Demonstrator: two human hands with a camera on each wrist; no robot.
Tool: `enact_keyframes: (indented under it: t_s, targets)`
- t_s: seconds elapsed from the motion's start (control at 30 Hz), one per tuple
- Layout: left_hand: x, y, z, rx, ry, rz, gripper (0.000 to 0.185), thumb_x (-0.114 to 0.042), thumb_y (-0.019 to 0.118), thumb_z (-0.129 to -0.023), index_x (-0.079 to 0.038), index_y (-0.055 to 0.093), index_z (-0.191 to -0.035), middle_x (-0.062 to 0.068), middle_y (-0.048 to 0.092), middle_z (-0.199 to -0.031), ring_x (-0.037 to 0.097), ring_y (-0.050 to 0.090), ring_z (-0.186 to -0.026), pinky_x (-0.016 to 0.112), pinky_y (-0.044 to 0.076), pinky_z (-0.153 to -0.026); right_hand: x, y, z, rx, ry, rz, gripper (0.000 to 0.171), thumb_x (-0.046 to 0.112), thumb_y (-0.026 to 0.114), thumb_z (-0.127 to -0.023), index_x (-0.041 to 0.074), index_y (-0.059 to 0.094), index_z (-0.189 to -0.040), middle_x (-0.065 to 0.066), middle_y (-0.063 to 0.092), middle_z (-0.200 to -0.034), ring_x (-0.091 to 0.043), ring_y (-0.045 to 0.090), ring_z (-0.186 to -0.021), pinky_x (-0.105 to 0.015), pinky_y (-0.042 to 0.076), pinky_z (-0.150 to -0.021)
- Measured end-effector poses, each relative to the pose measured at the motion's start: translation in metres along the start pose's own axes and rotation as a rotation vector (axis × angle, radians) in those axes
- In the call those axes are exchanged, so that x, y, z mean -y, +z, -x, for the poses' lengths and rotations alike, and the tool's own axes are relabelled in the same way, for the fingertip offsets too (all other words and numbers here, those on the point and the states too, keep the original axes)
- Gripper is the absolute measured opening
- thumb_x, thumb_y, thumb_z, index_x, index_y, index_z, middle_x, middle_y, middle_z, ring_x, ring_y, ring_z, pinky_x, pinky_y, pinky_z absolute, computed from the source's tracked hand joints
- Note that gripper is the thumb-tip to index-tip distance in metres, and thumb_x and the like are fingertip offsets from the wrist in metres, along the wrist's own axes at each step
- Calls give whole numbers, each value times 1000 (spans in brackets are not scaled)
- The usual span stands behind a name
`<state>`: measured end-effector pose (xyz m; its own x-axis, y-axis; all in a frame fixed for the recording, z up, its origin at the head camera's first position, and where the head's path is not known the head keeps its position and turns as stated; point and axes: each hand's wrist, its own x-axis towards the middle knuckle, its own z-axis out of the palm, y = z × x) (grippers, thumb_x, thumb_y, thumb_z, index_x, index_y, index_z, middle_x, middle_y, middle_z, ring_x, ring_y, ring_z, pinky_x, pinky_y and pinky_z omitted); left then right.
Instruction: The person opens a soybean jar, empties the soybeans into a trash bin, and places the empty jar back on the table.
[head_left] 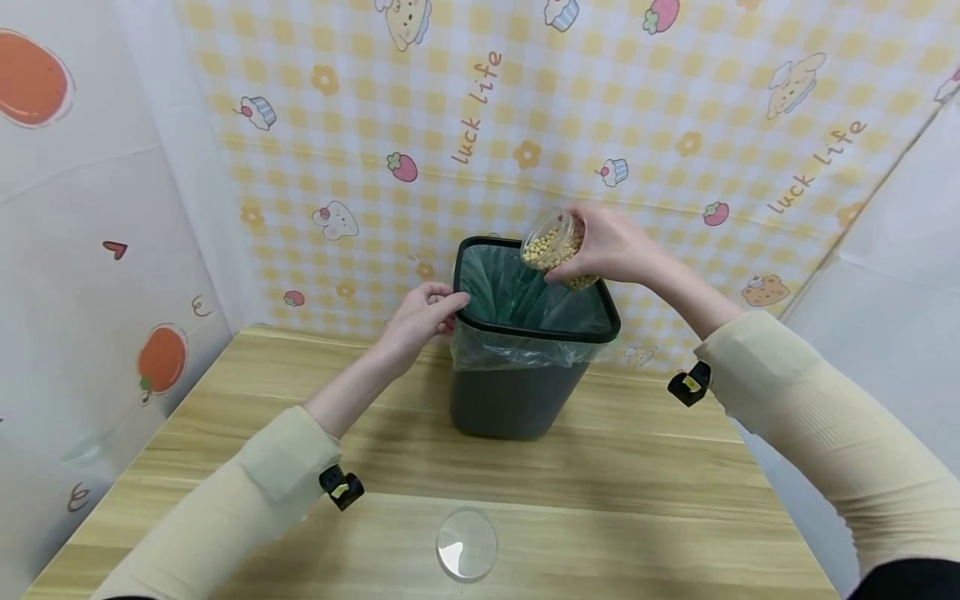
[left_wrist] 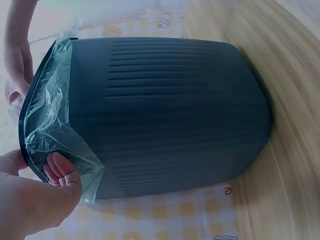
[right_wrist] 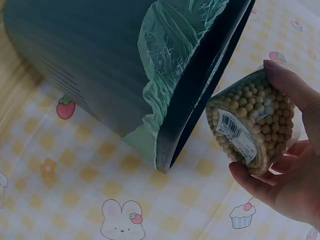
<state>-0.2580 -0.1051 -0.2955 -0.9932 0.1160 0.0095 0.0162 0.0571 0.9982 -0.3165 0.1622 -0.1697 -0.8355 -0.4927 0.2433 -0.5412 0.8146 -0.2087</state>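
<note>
Bin (head_left: 517, 392) is sitting on the counter (head_left: 637, 500), liner (head_left: 525, 296) in. Left hand (head_left: 420, 317) is gripping its rim; right hand (head_left: 611, 246) is holding the jar of beans (head_left: 555, 242) tilted over the opening. Jar is looking full, so dumping is barely starting. Lid (head_left: 467, 543) is lying off, near edge.

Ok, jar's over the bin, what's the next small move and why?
Probably tip the jar a bit further. The right hand holds it on its side above the lined bin, mouth toward the opening, the beans inside. The left hand grips the rim, steadying the bin. The lid lies on the table.
</note>
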Motion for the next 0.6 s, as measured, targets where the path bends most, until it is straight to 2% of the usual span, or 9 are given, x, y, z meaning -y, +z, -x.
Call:
enact_keyframes:
  t_s: [0.13, 0.33, 0.6]
  targets:
    - [0, 3, 0, -5, -1, 19, 45, -26, 62, -101, 1, 48, -134, -3, 58, -83, 11, 56, -76, 28, 53, -80, 2, 2, -2, 16, -8, 36, 65, 34, 94, -71, 6, 62, -121, -12, 69, -104, -26, 62, -86, -37, 48, -74]
    - [1, 3, 0, -12, 8, 41, 42, -25, 61, -101, 0, 48, -131, -4, 56, -79, 10, 55, -74, 21, 51, -73, 3, 3, -6, 52, 4, 87, 68, 35, 92, -72, 5, 61, -124, -14, 68, -106, -28, 62, -88, -43, 50, -77]
    - [4, 1, 0, -13, 24, 43, 41, -27, 61, -101, -1, 48, -130, -4, 56, -80, 11, 55, -76, 21, 51, -74, 4, 4, -8, 102, 13, 127, 66, 39, 91, -74, 6, 60, -123, -15, 68, -109, -30, 63, -91, -47, 52, -81]
